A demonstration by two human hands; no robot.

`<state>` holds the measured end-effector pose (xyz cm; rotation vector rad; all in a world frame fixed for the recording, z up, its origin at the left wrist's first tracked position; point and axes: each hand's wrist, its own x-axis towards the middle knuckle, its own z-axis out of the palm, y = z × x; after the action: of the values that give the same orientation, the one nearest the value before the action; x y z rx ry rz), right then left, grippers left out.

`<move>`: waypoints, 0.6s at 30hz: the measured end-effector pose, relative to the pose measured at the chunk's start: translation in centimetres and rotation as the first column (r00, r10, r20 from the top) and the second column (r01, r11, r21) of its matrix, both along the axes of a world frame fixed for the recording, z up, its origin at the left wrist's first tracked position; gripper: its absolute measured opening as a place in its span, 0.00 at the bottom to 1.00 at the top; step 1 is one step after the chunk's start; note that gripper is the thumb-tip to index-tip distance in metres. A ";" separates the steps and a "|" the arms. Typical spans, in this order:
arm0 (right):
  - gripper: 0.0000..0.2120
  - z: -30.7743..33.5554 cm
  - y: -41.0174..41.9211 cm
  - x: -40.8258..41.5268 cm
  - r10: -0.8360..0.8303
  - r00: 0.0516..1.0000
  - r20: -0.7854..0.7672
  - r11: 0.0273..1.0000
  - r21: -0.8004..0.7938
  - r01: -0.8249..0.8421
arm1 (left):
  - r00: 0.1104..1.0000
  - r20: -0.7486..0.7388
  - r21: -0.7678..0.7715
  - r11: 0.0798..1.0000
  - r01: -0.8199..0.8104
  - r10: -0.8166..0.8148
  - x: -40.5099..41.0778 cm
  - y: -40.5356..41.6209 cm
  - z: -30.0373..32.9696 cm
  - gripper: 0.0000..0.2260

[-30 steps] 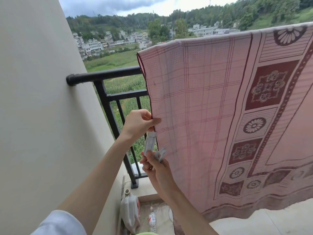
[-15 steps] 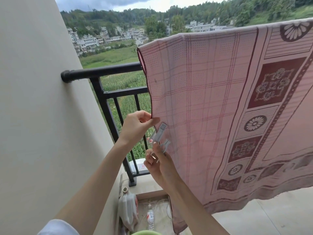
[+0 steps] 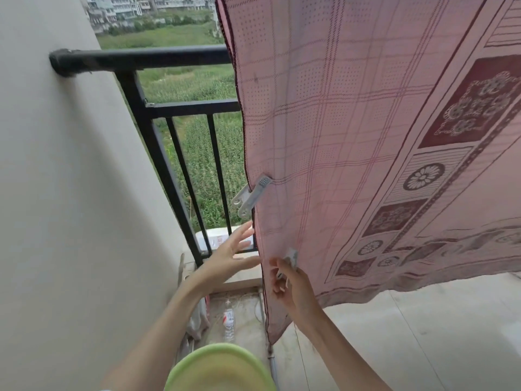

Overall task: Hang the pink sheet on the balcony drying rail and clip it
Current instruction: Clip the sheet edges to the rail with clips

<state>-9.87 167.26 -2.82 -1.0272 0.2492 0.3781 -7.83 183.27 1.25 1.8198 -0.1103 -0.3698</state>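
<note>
The pink patterned sheet (image 3: pixel 352 131) hangs down in front of the black balcony railing (image 3: pixel 146 59); its top edge is out of view. A grey clip (image 3: pixel 252 197) is clamped on the sheet's left edge and sticks out to the left. Below that clip, my left hand (image 3: pixel 229 256) is spread open beside the sheet's edge, holding nothing. My right hand (image 3: pixel 293 289) is lower and to the right, against the sheet, with its fingers closed on a second grey clip (image 3: pixel 290 258).
A cream wall (image 3: pixel 64 193) closes off the left side. A green basin (image 3: pixel 220 369) is at the bottom centre. A plastic bottle (image 3: pixel 229 320) and a white jug (image 3: pixel 197 320) lie in the floor corner. A white box (image 3: pixel 217 239) sits behind the railing bars. Pale tiled floor (image 3: pixel 423 334) extends to the right.
The first clip left my right hand and now grips the sheet's edge. My left hand let go of the sheet and dropped lower, open. The view tilted downward.
</note>
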 end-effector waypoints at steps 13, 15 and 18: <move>0.08 -3.0 -1.9 -0.4 -0.021 0.991 -0.136 0.986 -0.165 -0.002 | 0.871 0.312 0.113 0.895 -0.431 0.380 0.9 -3.9 -3.9 0.04; 0.06 -3.2 -1.9 -0.8 0.015 0.995 -0.100 0.967 -0.251 -0.040 | 0.880 0.317 0.137 0.901 -0.411 0.353 0.8 -3.5 -4.5 0.03; 0.07 -3.6 -1.9 -1.4 0.100 0.995 -0.015 0.903 -0.417 -0.097 | 0.915 0.303 0.172 0.930 -0.326 0.265 0.5 -3.5 -5.2 0.03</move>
<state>-11.28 165.34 -6.41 -1.4688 0.2793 0.4230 -7.29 179.81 -3.96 2.0634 0.0179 0.0946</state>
